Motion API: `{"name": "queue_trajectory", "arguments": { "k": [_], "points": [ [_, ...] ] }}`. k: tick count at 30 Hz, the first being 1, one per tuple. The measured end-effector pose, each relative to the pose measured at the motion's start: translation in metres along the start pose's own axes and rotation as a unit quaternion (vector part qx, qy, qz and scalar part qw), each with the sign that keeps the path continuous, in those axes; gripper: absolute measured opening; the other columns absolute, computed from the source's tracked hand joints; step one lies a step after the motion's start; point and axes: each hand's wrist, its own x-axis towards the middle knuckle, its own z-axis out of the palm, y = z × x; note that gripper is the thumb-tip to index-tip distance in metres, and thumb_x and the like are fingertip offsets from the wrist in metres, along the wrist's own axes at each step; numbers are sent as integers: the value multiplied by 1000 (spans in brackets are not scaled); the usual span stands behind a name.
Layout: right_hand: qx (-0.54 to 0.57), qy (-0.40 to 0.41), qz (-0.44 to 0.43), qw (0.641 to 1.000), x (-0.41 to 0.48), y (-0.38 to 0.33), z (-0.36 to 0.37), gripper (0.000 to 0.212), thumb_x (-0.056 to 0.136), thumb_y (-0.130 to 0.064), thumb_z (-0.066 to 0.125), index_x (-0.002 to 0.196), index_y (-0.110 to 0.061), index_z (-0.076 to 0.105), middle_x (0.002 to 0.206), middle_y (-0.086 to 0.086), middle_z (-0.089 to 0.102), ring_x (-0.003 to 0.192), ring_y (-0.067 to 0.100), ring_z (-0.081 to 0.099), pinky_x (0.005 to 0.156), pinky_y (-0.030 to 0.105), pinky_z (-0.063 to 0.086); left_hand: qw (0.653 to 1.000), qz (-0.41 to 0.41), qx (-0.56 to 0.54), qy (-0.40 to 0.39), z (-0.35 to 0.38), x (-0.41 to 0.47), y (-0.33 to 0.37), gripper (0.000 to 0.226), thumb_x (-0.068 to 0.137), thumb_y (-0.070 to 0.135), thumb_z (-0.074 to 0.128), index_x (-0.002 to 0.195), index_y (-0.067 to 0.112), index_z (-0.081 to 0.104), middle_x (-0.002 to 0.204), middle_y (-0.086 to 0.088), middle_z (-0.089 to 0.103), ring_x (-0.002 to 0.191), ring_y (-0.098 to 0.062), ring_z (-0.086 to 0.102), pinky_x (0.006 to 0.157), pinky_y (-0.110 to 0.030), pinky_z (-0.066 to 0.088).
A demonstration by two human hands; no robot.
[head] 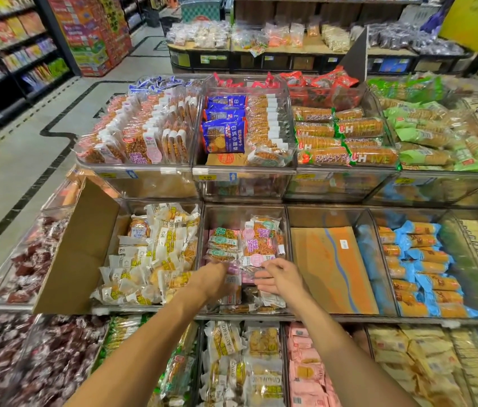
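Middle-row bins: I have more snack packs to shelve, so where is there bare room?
The bin holding only a flat cardboard sheet, between the pink-labelled packets and the blue-wrapped biscuit rolls, is free. Bare too: the strip behind those pink-labelled packets. The white-and-yellow packets fill their bin.

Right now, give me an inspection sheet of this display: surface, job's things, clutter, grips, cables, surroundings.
Surface: tiered clear bins; the work is in the middle-tier centre bin.
Job's things: clear snack packs with pink and green round labels, piled loosely in that bin.
Clutter: cardboard flap standing at the left edge of the neighbouring bin; flat cardboard sheet lying in the bin to the right.
Grips: left hand among the packs, fingers blurred, hold unclear; right hand open, fingers over the packs.
Cables: nothing seen.
Surroundings: shop aisle, stocked shelves at left, another display table behind.
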Motion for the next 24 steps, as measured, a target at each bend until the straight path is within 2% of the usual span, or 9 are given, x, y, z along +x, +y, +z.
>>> {"name": "queue_trajectory", "arguments": {
  "k": [4,7,9,12,13,15,19,21,24],
  "points": [
    [10,3,5,1000,-3,1,-4,19,106,-20,59,117,-6,68,101,13,79,88,26,79,80,36,65,1000,-11,8,-15,-3,3,2,42,101,58,56,116,19,62,100,-3,71,86,-20,67,88,-39,59],
    [9,9,11,1000,-3,5,-7,20,106,-22,60,117,-8,68,100,12,80,88,27,79,84,41,65,999,-32,-16,4,-5,4,6,51,103,64,44,102,16,62,75,1,59,72,-19,62,77,-36,56],
    [15,11,15,1000,-3,7,-9,19,107,-21,59,118,-8,68,99,12,80,89,28,79,86,43,64,999,-34,-41,10,-6,6,8,57,103,65,40,91,15,63,75,-1,63,71,-21,64,75,-37,55],
    [10,9,14,1000,-2,6,-12,20,108,-21,57,118,-8,68,98,10,80,90,27,79,88,44,64,998,-26,-60,27,-7,5,6,62,105,62,39,82,12,68,95,-9,72,68,-20,64,87,-43,60],
    [10,8,14,1000,-2,6,-12,19,109,-21,56,118,-8,68,98,10,80,90,27,79,89,45,63,997,-24,-66,32,-6,5,4,61,106,60,39,78,13,65,92,-9,72,65,-19,63,86,-44,61],
    [10,8,16,1000,-3,5,-12,19,109,-20,55,118,-9,67,98,10,81,90,27,79,89,45,63,996,-15,-79,29,-7,3,2,53,109,55,39,80,15,58,74,-2,66,59,-14,63,79,-43,62],
    [12,9,18,1000,-2,5,-11,18,109,-19,55,119,-8,67,98,11,80,90,28,79,88,44,64,990,-3,-137,39,-12,-4,2,44,107,56,43,111,15,56,87,-6,75,74,-18,73,79,-41,63],
    [12,9,21,1000,-2,5,-12,19,109,-18,55,119,-8,67,99,12,80,90,28,79,88,45,64,984,-20,-171,36,-15,-9,5,48,107,54,44,102,12,67,79,-6,77,72,-16,76,79,-39,64],
    [12,3,21,1000,-1,5,-13,20,110,-19,53,120,-7,67,100,12,80,91,29,79,89,46,63,953,-63,-295,21,-24,-18,9,47,106,50,51,93,12,76,73,-3,78,64,-13,75,67,-32,62]
  ]
}}
